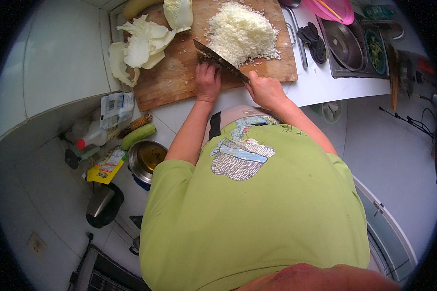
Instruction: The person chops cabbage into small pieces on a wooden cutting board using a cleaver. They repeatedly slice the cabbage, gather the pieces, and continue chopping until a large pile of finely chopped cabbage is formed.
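My right hand (267,89) grips the handle end of a dark-bladed kitchen knife (222,59). The blade points up and left above a wooden cutting board (178,82). Beside the blade's near side is my left hand (208,83), its fingertips bent and partly hidden in shadow; whether they pinch anything cannot be made out. Beyond the knife lies a large heap of finely chopped white cabbage (242,32). Loose napa cabbage leaves (144,47) rest at the board's left edge, and a piece of napa cabbage head (178,14) sits near the far edge.
On the right are a black cloth (313,40), a pink plastic basket (333,9) and a sink holding a metal basin (346,45). To the left stand a steel pot with yellowish liquid (148,156), a green gourd-like vegetable (138,136), a plastic bottle (93,136) and an electric kettle (105,205).
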Available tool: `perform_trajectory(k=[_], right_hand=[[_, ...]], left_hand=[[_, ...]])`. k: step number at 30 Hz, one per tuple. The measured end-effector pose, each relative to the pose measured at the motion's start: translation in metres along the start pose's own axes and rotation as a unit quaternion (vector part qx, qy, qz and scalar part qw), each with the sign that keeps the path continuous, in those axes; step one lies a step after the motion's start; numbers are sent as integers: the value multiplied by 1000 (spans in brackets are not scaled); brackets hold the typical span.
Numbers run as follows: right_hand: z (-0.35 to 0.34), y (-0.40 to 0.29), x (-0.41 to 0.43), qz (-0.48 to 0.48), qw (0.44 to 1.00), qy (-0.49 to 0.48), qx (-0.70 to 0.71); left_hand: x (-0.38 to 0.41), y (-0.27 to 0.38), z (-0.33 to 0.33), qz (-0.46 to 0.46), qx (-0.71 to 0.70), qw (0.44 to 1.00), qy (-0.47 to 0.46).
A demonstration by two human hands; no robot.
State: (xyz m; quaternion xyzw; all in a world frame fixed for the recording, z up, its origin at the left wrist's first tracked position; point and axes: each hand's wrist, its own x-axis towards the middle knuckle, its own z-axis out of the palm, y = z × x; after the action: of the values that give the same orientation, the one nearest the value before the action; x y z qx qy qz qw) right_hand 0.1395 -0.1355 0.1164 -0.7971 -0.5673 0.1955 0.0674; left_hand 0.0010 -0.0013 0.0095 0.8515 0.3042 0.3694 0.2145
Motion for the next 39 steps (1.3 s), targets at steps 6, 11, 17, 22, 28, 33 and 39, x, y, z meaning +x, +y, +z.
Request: perform_trajectory(k=[6,11,17,22,28,33,39], right_hand=[[1,0,1,-11,1000,5,4],[-1,-3,-6,-43,998,35,17],[-12,-8,-9,-38,999,11,4],[-12,-7,-5,-33,999,-16,8],[10,-7,-2,-9,1000,13,20],[-2,-8,-11,-6,1000,12,26],[-15,-10,-11,-26,999,-35,10]], left_hand=[[-2,-6,3,6,-17,1000,-14],[-1,-5,3,9,-6,1000,-8],[-5,-10,8,9,13,1000,-18],[-6,-9,7,16,20,999,-31],[-3,-6,7,20,2,1000,-10],[-3,-5,4,20,10,1000,-12],[-7,-8,8,25,9,999,-17]])
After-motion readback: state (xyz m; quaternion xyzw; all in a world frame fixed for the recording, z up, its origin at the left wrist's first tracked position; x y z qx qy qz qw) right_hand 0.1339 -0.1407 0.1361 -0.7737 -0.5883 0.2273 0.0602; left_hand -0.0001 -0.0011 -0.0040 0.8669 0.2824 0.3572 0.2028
